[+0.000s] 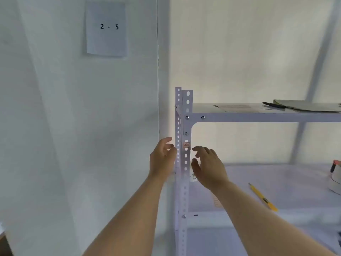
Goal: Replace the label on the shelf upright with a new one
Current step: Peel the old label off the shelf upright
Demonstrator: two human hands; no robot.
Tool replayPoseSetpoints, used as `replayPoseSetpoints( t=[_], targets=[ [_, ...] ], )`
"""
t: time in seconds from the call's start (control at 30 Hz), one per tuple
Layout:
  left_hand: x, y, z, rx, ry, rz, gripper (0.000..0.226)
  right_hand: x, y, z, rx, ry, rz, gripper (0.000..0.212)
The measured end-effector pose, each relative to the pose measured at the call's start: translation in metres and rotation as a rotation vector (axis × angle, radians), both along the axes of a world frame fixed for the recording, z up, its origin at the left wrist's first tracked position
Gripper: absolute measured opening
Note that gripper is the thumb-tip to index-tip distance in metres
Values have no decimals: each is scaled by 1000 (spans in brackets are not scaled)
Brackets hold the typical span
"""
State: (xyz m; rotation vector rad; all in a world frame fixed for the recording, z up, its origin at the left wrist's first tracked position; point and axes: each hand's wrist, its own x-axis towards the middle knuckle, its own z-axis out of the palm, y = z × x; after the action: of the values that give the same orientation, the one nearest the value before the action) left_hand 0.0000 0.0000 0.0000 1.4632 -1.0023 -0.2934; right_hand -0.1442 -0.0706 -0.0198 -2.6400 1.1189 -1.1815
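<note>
While both hands close in, nothing has been peeled yet.
Wall sheet (106,28): "2 - 5", far left, not involved.
Left hand (162,156): fingers spread, grip released, touching the outer edge of the shelf upright (185,163).
Label (186,145): small, pinkish, on the upright's front face between the hands; looks like the old one, so removal seems still to come.
Right hand (209,166): loose, holding nothing, just beside the upright.
Yellow knife (263,197): lying on the lower shelf, untouched.
New label: can't spot it for certain.
</note>
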Motion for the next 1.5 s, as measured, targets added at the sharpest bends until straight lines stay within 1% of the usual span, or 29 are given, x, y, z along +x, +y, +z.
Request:
replayPoseSetpoints(
  t=[0.07, 0.13, 0.17, 0.23, 0.33, 0.4, 0.47, 0.57, 0.63, 0.73, 0.77, 0.87, 0.93, 1.07, 1.13, 1.33, 1.5],
  targets=[
    [-3, -10, 4, -32, 165, -44, 33, 4, -11, -1, 102, -152, 33, 30],
    [-4, -15, 5, -65, 334, -76, 29, 12, -16, 0, 202, -255, 83, 24],
    [-3, -18, 6, -87, 371, -92, 27, 16, -20, -1, 240, -313, 133, 22],
    [-6, -20, 8, -106, 394, -125, 28, 22, -22, 3, 366, -441, 207, 21],
    [-9, -21, 10, -109, 424, -185, 36, 30, -19, 10, 640, -680, 289, 21],
    [-9, -22, 8, -98, 401, -247, 36, 36, -17, 14, 807, -838, 342, 19],
    [-6, -26, 5, -85, 350, -315, 32, 40, -15, 16, 901, -918, 381, 21],
    [0, -30, 2, -83, 342, -353, 28, 44, -11, 19, 932, -996, 385, 23],
    [3, -32, 2, -67, 335, -374, 26, 47, -9, 21, 932, -1020, 370, 22],
    [5, -33, 3, -52, 307, -388, 28, 52, -8, 22, 951, -1041, 325, 31],
    [5, -33, 2, -51, 305, -392, 27, 53, -8, 22, 955, -1045, 307, 31],
    [5, -34, 0, -72, 332, -408, 25, 55, -9, 23, 982, -1047, 298, 18],
    [5, -35, -1, -82, 357, -417, 25, 56, -11, 25, 1004, -1040, 310, 17],
    [5, -37, -4, -112, 379, -419, 27, 57, -19, 24, 1094, -1059, 357, 36],
    [4, -38, -5, -129, 400, -413, 27, 57, -20, 24, 1123, -1060, 381, 41],
    [-6, -39, -8, -178, 457, -388, 28, 53, -28, 20, 1163, -1015, 503, 38],
    [-7, -39, -8, -206, 497, -401, 30, 50, -28, 19, 1191, -1000, 544, 28]
  ],
)
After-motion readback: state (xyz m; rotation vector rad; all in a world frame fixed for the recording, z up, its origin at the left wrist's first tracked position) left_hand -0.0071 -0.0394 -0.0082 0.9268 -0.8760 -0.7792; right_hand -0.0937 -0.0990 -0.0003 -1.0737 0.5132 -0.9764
